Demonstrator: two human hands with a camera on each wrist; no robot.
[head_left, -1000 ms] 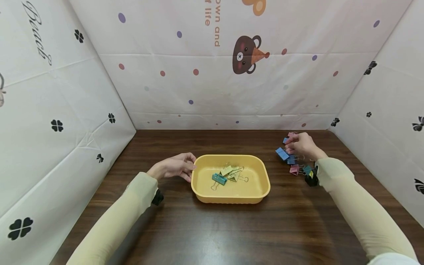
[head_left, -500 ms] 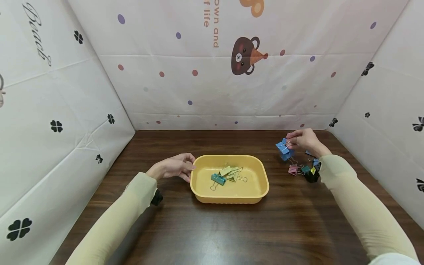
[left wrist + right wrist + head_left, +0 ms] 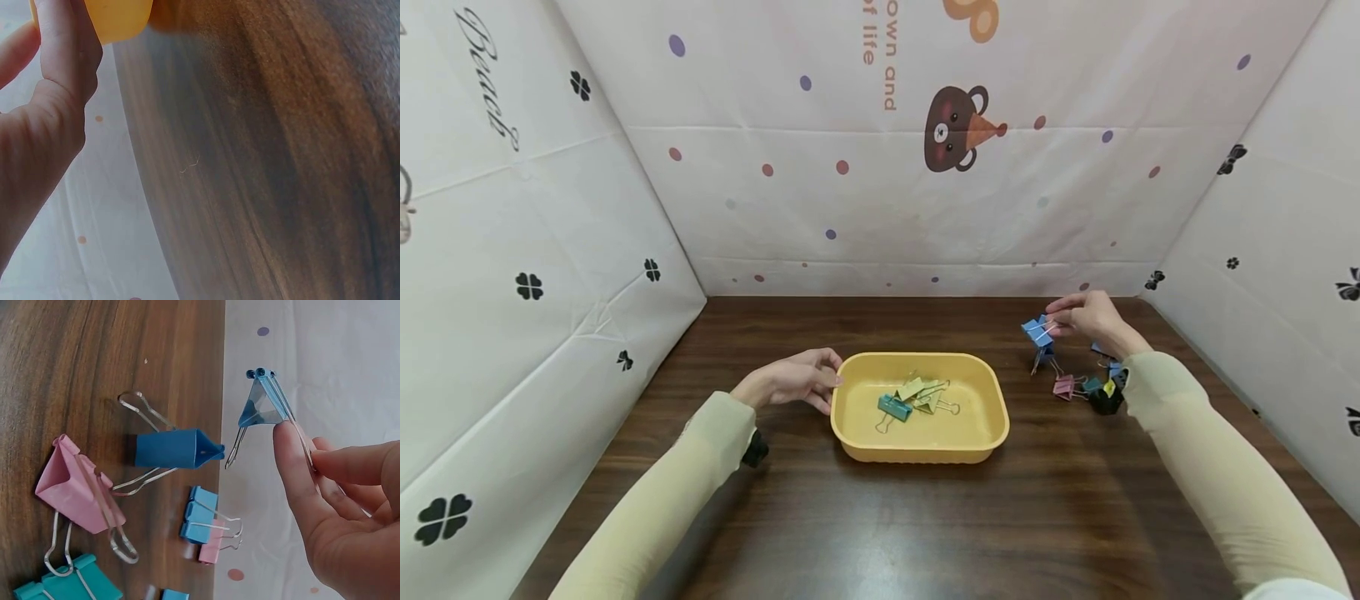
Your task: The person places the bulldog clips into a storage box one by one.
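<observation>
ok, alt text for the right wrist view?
A right hand pinches a light blue binder clip by its wire handle, a dotted white sheet behind it. Left of it, against a wooden tabletop, are a darker blue clip, a pink clip and a teal clip.

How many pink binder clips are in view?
2, both on the table: one pink clip near a teal clip, another pink clip beside a light-blue clip; more may be hidden.

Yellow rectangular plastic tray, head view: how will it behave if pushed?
The yellow rectangular plastic tray would probably slide rather than tip, being wide and low. It's likely light, given the thin-looking walls. It also looks undistorted where the left hand grips it, so probably stiff.
</observation>
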